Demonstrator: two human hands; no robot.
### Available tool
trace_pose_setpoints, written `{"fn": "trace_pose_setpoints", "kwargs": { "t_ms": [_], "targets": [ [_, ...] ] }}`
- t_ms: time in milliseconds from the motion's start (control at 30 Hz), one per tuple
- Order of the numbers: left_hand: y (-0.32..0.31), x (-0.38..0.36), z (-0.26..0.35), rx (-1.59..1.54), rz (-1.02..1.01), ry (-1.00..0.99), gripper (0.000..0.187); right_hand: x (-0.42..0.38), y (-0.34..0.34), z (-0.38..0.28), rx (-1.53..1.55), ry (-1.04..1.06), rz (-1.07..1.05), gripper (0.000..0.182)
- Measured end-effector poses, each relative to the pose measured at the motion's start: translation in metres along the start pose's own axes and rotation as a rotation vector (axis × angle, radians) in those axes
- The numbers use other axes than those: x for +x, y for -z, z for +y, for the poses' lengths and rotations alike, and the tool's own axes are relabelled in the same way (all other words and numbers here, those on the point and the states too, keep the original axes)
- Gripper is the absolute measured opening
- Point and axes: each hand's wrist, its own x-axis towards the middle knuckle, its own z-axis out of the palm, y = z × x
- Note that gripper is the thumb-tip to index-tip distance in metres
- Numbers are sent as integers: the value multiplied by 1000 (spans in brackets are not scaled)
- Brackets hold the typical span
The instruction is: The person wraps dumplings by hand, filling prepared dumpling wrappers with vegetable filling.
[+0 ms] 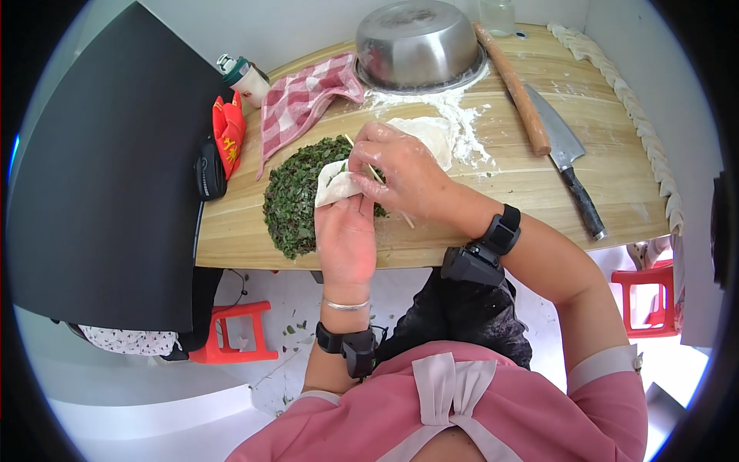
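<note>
While the dumpling wrapper (pixel 336 185) lies cupped in my left hand (pixel 346 231) just left of the frame's centre, I can see bits of green filling inside it. The left hand is turned palm up, its fingers curled under the dough and bearing it. My right hand (pixel 402 175) sits just to the right and above, its fingers pressed together around a thin stick (pixel 375 173) whose tip points into the wrapper; the stick's lower end shows below the hand.

Directly behind the wrapper, a mound of chopped greens (pixel 295 202) lies on the wooden bench (pixel 531 185), touching the area under both hands. Above the right hand a stack of flat wrappers (pixel 428 134) rests in loose flour (pixel 464 115), and above that, at the top centre, a steel bowl (pixel 417 42) stands upside down. A red checked cloth (pixel 299 102) lies to the bowl's left, with a small bottle (pixel 245 78) beside it at the bench's upper left corner. To the right of the flour a wooden rolling pin (pixel 514 87) lies slanted, and a cleaver (pixel 567 157) lies just beside it. Along the right edge of the bench runs a row of folded dumplings (pixel 645 122). A red plastic stool (pixel 233 333) stands on the floor at lower left, another at the right edge.
</note>
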Motion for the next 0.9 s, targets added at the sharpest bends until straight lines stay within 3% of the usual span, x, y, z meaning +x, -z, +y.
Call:
{"fn": "trace_pose_setpoints", "kwargs": {
  "t_ms": [67,567,700,900],
  "targets": [
    [1,1,-4,144,12,-73,40,1,-1,2,-17,-4,35,12],
    [0,0,-7,224,54,-76,30,2,0,3,70,-17,-5,12],
    [4,0,-5,252,51,-61,32,3,0,-1,180,-154,-1,16],
    [2,3,11,574,59,-59,31,4,7,-4,332,-185,-2,21]
  ]
}}
